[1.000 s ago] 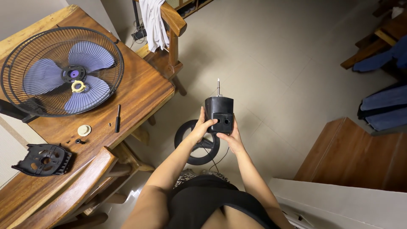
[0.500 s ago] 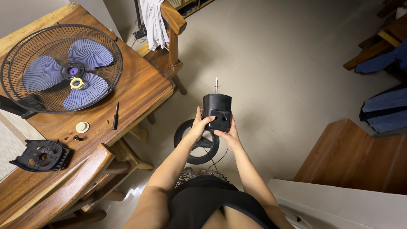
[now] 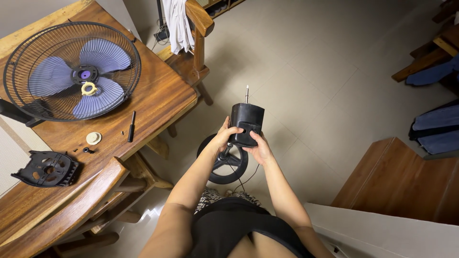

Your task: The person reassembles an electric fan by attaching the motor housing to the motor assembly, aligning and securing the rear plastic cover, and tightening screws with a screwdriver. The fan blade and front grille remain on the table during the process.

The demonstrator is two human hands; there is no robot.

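The wooden table (image 3: 162,102) fills the left, with the caged fan head (image 3: 71,71) lying on it and now nearer the frame's top. Right of the table, over the round stand base (image 3: 224,165), the black motor housing (image 3: 246,124) holds as before, shaft up: left hand (image 3: 224,138) and right hand (image 3: 258,150) both clasped around it. Only the view shifted; the grip is steady.

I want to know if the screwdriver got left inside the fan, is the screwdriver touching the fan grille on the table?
Apart. The head view shows the screwdriver lying flat on the table, with bare wood between it and the fan grille.
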